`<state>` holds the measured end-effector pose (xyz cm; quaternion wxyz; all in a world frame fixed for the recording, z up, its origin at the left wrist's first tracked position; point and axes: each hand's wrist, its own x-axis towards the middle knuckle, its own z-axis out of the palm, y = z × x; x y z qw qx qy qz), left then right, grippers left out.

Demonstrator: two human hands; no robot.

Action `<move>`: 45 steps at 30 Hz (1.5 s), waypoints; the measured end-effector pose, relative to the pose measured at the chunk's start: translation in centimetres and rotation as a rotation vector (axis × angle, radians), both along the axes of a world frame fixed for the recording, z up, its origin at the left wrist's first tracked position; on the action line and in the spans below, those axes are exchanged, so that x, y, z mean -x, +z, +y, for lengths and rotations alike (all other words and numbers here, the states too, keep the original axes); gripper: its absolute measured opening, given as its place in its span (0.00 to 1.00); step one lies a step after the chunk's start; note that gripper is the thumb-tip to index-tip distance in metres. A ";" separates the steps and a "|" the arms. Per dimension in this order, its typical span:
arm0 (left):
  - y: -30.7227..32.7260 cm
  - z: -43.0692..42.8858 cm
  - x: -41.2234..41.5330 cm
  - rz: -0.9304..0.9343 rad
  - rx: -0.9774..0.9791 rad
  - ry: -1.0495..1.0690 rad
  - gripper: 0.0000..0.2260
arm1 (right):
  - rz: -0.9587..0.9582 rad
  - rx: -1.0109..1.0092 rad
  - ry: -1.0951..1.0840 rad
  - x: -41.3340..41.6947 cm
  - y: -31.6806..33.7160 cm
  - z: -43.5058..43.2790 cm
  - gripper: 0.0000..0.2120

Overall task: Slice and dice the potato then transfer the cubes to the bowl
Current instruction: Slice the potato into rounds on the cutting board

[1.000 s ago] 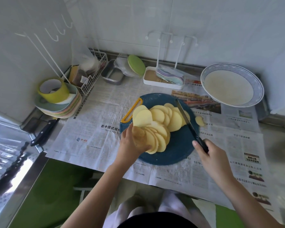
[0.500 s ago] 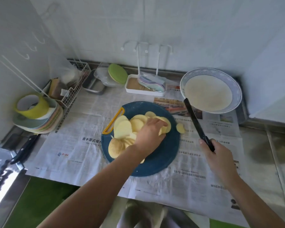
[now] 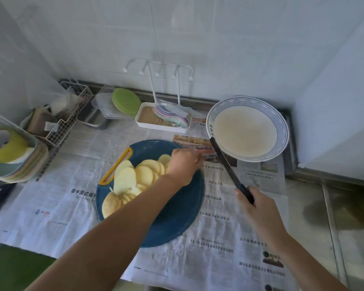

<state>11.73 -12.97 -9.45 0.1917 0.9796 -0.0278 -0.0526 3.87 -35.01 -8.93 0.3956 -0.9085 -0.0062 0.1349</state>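
Nearest, the right hand (image 3: 259, 208) is closed round the handle of a long black kitchen knife (image 3: 227, 164). It holds the knife clear of the food, above the newspaper sheets (image 3: 57, 198) that cover the counter, with the tip pointing at the bowl's near rim. The left hand (image 3: 184, 164) reaches across the round dark-blue cutting board with a yellow handle slot (image 3: 177, 217) to the board's far right edge. Its fingers are blurred, so I cannot tell whether they pinch anything. On the board's left half lies a loose, overlapping heap of pale yellow round potato slices (image 3: 135, 177); none shows as strips or cubes. Farther off, toward the counter's back right corner, stands the wide white bowl with a blue patterned rim (image 3: 282, 127), with no potato visible in it. By this, the slicing looks done or nearly so. The dicing and the transfer of cubes to the bowl are all left to do.
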 end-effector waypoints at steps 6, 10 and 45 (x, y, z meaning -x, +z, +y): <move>0.1 6.8 -3.0 0.054 0.269 0.523 0.08 | -0.026 -0.041 0.144 -2.1 -0.6 2.2 0.17; 0.0 9.1 -2.8 0.071 0.211 0.505 0.13 | -0.028 -0.069 0.182 -2.9 -1.0 3.7 0.16; 0.9 14.3 17.5 -0.169 0.509 0.947 0.19 | -0.030 -0.157 0.302 -3.5 -1.7 7.7 0.19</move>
